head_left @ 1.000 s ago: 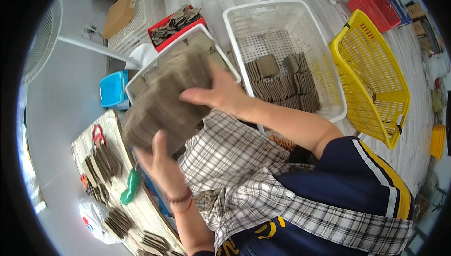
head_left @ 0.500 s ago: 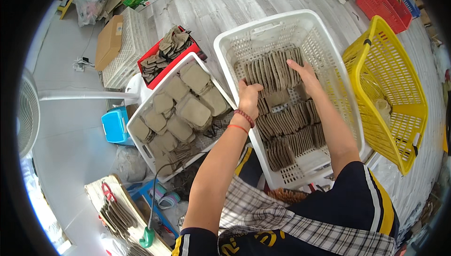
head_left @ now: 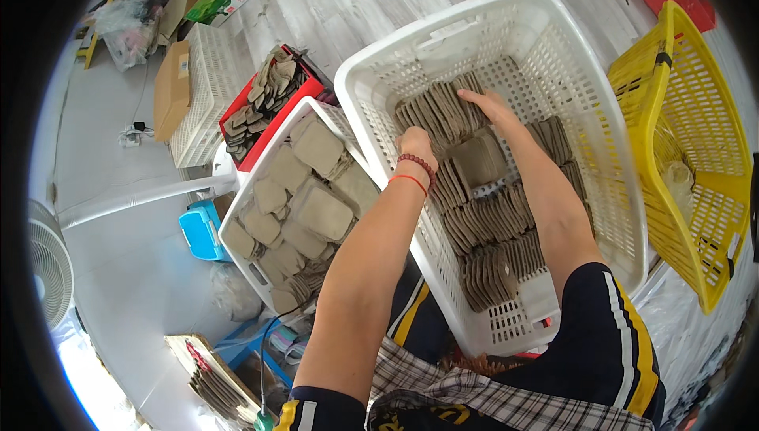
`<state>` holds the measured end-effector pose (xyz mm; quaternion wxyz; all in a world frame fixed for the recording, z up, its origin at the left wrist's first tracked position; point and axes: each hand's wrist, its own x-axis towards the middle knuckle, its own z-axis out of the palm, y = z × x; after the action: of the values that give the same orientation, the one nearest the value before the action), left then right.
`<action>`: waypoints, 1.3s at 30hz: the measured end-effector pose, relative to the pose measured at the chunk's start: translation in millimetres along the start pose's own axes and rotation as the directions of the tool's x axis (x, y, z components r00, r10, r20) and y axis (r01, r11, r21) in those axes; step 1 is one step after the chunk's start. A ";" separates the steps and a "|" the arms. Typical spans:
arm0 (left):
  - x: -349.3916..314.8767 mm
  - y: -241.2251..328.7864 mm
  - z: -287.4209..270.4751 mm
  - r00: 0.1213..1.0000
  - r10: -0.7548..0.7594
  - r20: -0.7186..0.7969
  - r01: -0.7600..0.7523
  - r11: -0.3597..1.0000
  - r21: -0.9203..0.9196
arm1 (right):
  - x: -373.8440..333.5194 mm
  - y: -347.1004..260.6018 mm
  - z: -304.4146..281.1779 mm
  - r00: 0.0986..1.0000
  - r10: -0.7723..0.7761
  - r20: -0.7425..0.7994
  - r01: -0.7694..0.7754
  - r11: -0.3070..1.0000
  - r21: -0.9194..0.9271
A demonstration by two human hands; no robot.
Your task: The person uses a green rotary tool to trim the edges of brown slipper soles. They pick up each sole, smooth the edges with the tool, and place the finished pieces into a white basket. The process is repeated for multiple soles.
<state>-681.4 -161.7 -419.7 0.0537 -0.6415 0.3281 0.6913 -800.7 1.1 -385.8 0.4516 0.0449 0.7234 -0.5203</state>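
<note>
A white perforated plastic basket (head_left: 632, 217) stands in front of me, holding several rows of flat grey-brown rounded pieces, seemingly fabric, set on edge. Inside, at its far left, my left hand (head_left: 416, 146) presses the left end of the farthest row of pieces (head_left: 443, 108). Its fingers are curled and partly hidden. My right hand (head_left: 492, 108) grips the same row's right end, thumb along the top, its other fingers mostly out of sight. Nearer to me, one piece (head_left: 478, 160) leans almost flat. More upright rows (head_left: 490, 213) fill the basket's middle and near part.
Left of the basket sits a white crate (head_left: 251, 271) with stacks of similar pieces (head_left: 322, 211). A red box (head_left: 310, 87) of loose pieces lies beyond it. A yellow basket (head_left: 660, 194) stands right, a white fan (head_left: 49, 265) far left, and a blue-lidded container (head_left: 202, 232) beside the crate.
My right hand has moved left toward my left hand, and the row between them is squeezed shorter. The leaning piece shows more fully. The whole view has shifted, with the basket appearing larger.
</note>
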 end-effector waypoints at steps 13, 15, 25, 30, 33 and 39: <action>15.6 24.6 28.6 0.995 -0.042 -0.090 0.044 0.999 0.020 | 129.3 95.6 24.8 0.921 -0.260 -0.290 0.187 0.948 -0.256; -0.7 24.8 18.9 1.000 -0.016 0.006 0.016 1.000 0.025 | 115.0 85.0 42.2 0.850 -0.377 -0.368 0.229 0.893 -0.388; -179.1 23.5 -67.2 0.067 0.498 0.865 -0.811 -0.478 0.338 | 100.2 59.1 40.9 0.828 -0.450 -0.334 0.148 0.750 -0.645; -159.4 10.0 -93.0 0.000 0.424 0.906 -0.694 -0.652 0.305 | 86.6 64.0 48.8 0.780 -0.483 -0.397 0.161 0.769 -0.618; -153.4 5.9 -88.6 -0.021 0.471 0.882 -0.687 -0.648 0.330 | 81.8 60.2 49.2 0.744 -0.473 -0.472 0.145 0.804 -0.577; -150.3 4.4 -90.6 -0.045 0.470 0.881 -0.683 -0.658 0.317 | 75.1 67.5 47.3 0.689 -0.500 -0.525 0.124 0.794 -0.595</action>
<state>-580.6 -160.4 -275.9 -0.0823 0.0725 0.9750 0.1930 -780.1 -36.2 -488.9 0.0618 -0.0263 0.9422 -0.3284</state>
